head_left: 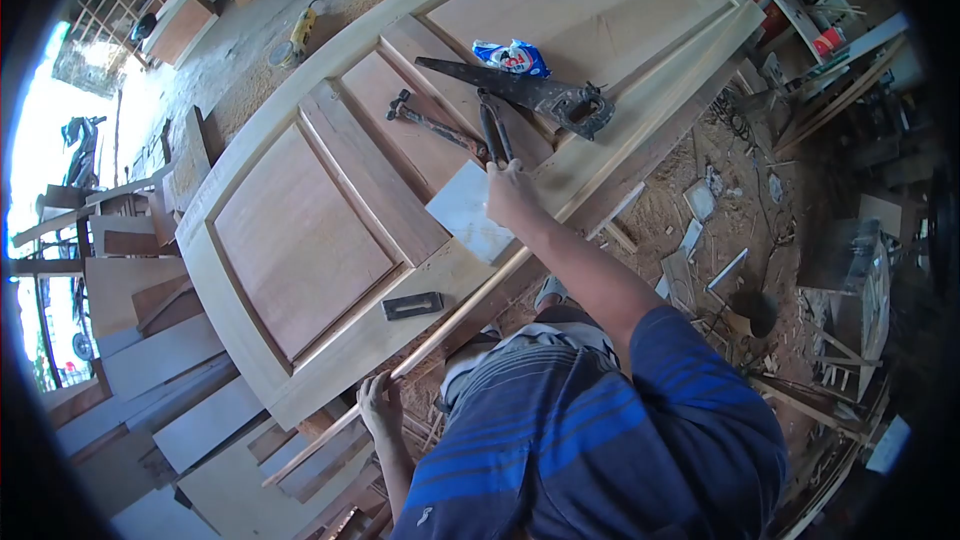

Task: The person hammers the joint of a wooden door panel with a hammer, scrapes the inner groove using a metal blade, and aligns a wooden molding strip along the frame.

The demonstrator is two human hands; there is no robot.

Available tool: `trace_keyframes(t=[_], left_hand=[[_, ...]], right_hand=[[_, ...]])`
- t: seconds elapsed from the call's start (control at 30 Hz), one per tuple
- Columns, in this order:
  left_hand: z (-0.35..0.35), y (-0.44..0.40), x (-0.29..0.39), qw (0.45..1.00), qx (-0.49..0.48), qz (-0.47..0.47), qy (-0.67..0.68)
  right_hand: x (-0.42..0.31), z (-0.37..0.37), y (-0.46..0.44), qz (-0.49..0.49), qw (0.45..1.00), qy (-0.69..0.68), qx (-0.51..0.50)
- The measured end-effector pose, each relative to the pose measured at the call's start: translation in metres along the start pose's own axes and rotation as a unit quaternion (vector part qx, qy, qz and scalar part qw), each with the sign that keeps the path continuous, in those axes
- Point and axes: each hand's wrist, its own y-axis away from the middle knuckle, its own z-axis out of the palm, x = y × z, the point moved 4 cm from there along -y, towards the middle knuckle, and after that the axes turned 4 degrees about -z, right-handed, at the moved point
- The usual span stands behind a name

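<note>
A long thin wooden strip (440, 335) runs along the near edge of a panelled wooden door (300, 230). My left hand (380, 405) is closed around the strip near its lower left end. Over the door, my right hand (512, 198) has its fingers curled at the handle ends of dark pincers (490, 125), beside a whitish square sheet (465, 215). Its exact grip is partly hidden. A hammer (435, 127) lies just left of the pincers. Past them is a handsaw (530, 95), touching a blue and white packet (512, 57).
A dark rectangular block (412, 305) rests on the door's near rail. Stacked boards (170, 370) lie at the left. Wood scraps and sawdust cover the floor (670, 170) at right. A yellow power tool (300, 35) sits on the floor beyond the door.
</note>
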Motion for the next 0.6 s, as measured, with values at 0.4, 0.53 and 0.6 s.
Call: trace_keyframes(t=[0.4,0.53,0.6], left_hand=[[0.011,-0.018,-0.021,1.0,-0.008,0.021,0.021],[0.026,-0.013,-0.045,0.999,0.017,0.044,0.017],[0.025,-0.021,-0.04,0.998,0.034,0.043,0.016]], right_hand=[[-0.019,0.017,0.069,-0.137,0.973,0.183,0.025],[-0.01,0.034,0.034,-0.181,0.98,0.057,0.062],[-0.012,0.027,0.022,-0.199,0.974,0.017,0.106]])
